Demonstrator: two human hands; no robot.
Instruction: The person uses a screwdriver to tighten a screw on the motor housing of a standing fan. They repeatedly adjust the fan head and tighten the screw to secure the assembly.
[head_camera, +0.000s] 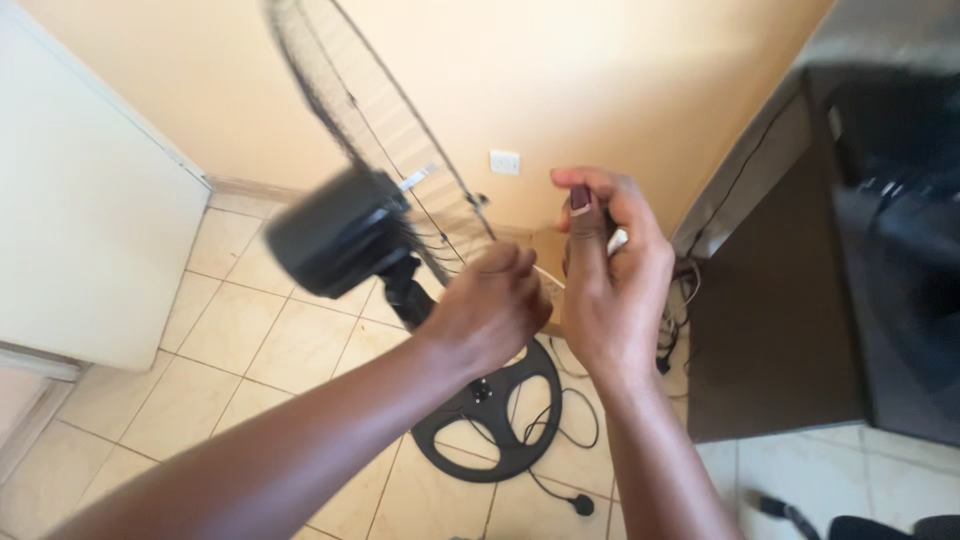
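Both hands, left (490, 305) and right (612, 275), grip closed on a thin white cord (548, 276) beside the black standing fan (345, 235)

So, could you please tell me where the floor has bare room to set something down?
The tiled floor is bare on the left, between the white cabinet and the fan's round base. It is crowded on the right: the fan's cord and plug trail beside the base, and tangled cables sit against the dark desk.
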